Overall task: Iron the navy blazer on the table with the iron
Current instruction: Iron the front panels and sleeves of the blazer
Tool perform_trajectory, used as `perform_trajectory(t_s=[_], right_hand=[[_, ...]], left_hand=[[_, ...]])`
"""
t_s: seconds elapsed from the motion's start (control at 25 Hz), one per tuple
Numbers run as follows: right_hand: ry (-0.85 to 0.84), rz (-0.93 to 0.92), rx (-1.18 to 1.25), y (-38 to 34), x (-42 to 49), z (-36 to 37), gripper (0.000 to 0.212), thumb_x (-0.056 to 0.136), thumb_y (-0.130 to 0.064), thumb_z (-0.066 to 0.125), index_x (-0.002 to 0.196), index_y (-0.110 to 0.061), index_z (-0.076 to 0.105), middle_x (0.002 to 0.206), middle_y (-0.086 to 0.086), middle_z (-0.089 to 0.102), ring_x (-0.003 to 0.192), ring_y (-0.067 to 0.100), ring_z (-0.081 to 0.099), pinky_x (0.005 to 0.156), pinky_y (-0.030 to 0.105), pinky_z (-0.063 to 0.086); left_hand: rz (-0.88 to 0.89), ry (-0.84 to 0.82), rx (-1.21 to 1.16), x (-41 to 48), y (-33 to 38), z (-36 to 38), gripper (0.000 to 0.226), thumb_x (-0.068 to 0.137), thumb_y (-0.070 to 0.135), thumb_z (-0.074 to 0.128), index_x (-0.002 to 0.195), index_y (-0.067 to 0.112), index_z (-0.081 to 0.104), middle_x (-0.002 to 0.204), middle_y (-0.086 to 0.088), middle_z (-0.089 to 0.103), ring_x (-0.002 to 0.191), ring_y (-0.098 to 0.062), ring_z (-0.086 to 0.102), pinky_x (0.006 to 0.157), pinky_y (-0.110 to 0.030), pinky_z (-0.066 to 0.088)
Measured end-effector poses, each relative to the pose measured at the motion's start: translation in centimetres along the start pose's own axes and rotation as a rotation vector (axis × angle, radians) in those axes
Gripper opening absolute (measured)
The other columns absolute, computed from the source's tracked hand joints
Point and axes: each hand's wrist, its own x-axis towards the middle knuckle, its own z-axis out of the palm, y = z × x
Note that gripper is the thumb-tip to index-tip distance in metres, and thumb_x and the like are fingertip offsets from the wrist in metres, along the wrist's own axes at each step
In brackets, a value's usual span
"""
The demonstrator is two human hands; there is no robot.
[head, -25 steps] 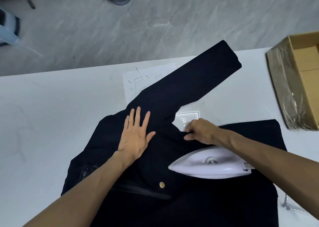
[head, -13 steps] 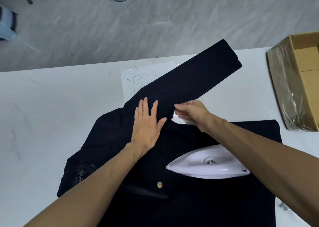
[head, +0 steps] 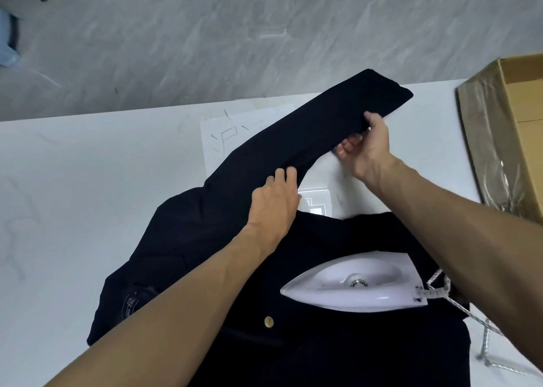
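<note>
Beyond the teardrop iron point(head: 352, 291), hands point(head: 273, 204) point(head: 367, 148) pinch the matte blazer sleeve point(head: 308, 134).

Bare table point(head: 73, 210) lies open left of the blazer point(head: 205, 239); the cardboard box point(head: 523, 116) and iron point(head: 352, 286) crowd the right.

The person is working with both arms bare, the left forearm point(head: 176, 298) and the right forearm point(head: 458, 228) being uncovered all the way to the edge of view, and the left grip point(head: 274, 207) and the right grip point(head: 367, 148) are also showing bare, with tendons standing out on their backs.
</note>
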Motion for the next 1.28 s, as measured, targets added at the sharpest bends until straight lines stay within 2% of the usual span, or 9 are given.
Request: perform_trajectory(t_s=[0.16, 0.28, 0.4, 0.52, 0.6, 0.68, 0.76, 0.8, 1.28], right_hand=[[0.143, -0.251, -0.214, -2.4, 0.9, 0.7, 0.011, 0.090, -0.019, 0.067, 0.085, -0.014, 0.058, 0.092, 0.003, 0.067, 0.080, 0.017, 0.064, 0.075, 0.029, 0.056], [0.158, -0.546, -0.326, -3.8, 0.5, -0.4, 0.021, 0.083, -0.025, 0.074, 0.081, -0.010, 0.060, 0.089, 0.000, 0.067, 0.079, 0.012, 0.063, 0.079, 0.026, 0.055], [0.324, -0.420, -0.315, -3.1, 0.5, -4.6, 0.037, 0.087, -0.031, 0.069, 0.118, -0.012, 0.061, 0.112, -0.003, 0.067, 0.101, 0.014, 0.065, 0.091, 0.026, 0.051], [0.669, -0.342, -0.748, -1.9, 0.4, -7.9, 0.062, 0.088, -0.026, 0.065, 0.141, -0.011, 0.035, 0.139, 0.009, 0.039, 0.120, 0.028, 0.049, 0.098, 0.034, 0.039], [0.420, -0.882, -1.187, -0.3, -0.1, -7.8, 0.065, 0.085, -0.020, 0.065, 0.143, -0.012, 0.037, 0.142, 0.012, 0.036, 0.127, 0.029, 0.042, 0.108, 0.036, 0.034], [-0.242, -1.319, -1.677, 1.9, -0.1, -6.6, 0.061, 0.090, -0.031, 0.062, 0.144, -0.015, 0.041, 0.148, 0.012, 0.038, 0.136, 0.030, 0.035, 0.115, 0.040, 0.027], [-0.751, -1.413, -2.160, 3.9, 0.7, -5.3, 0.062, 0.099, -0.049, 0.040, 0.153, -0.021, 0.025, 0.160, 0.008, 0.022, 0.148, 0.027, 0.016, 0.120, 0.043, 0.014], [-0.811, -1.396, -2.329, 4.3, 1.7, -4.8, 0.064, 0.101, -0.055, 0.028, 0.155, -0.024, 0.014, 0.162, 0.005, 0.011, 0.150, 0.025, 0.005, 0.121, 0.042, 0.008], [0.073, -1.098, -2.119, -4.9, 10.1, -6.4, 0.058, 0.100, -0.056, 0.016, 0.153, -0.032, 0.022, 0.161, 0.005, 0.016, 0.147, 0.035, 0.008, 0.118, 0.054, 0.005]], left_hand=[[0.076, -0.010, 0.051, 1.0, 0.1, -0.4, 0.017, 0.087, 0.008, 0.060, 0.096, 0.019, 0.050, 0.086, 0.005, 0.054, 0.062, -0.010, 0.043, 0.049, -0.025, 0.035], [0.323, 0.060, -0.074, 0.1, -1.1, -0.4, 0.009, 0.096, 0.023, 0.051, 0.099, 0.019, 0.059, 0.096, 0.004, 0.056, 0.076, -0.014, 0.052, 0.064, -0.029, 0.047], [0.528, 0.050, -0.219, -1.1, -2.4, 0.4, 0.019, 0.099, 0.026, 0.051, 0.109, 0.017, 0.064, 0.128, -0.005, 0.053, 0.109, -0.022, 0.053, 0.101, -0.035, 0.041], [0.295, 0.086, -0.317, -0.7, -2.7, 0.8, 0.039, 0.101, 0.033, 0.049, 0.135, 0.015, 0.053, 0.150, -0.014, 0.038, 0.138, -0.030, 0.036, 0.120, -0.039, 0.021], [0.067, -0.008, -0.193, 0.1, -2.8, 1.4, 0.064, 0.102, 0.051, 0.031, 0.154, 0.014, 0.025, 0.161, -0.019, 0.016, 0.150, -0.035, 0.014, 0.124, -0.046, 0.009], [-0.013, -0.095, -0.051, 0.3, -3.0, 2.4, 0.076, 0.098, 0.062, 0.011, 0.158, 0.017, 0.001, 0.164, -0.021, -0.002, 0.151, -0.038, -0.003, 0.123, -0.052, 0.004], [-0.047, -0.090, -0.018, 0.5, -2.9, 3.2, 0.079, 0.095, 0.065, 0.004, 0.158, 0.018, -0.005, 0.164, -0.021, -0.006, 0.151, -0.040, -0.008, 0.122, -0.056, 0.004], [-0.075, -0.071, -0.026, 0.5, -2.8, 3.6, 0.080, 0.094, 0.066, 0.004, 0.157, 0.019, -0.005, 0.164, -0.021, -0.005, 0.150, -0.041, -0.008, 0.121, -0.058, 0.004], [-0.073, -0.067, -0.019, 0.9, -3.2, 5.1, 0.107, 0.076, 0.092, 0.011, 0.155, 0.025, -0.012, 0.162, -0.024, -0.010, 0.149, -0.044, -0.013, 0.118, -0.063, -0.003]])
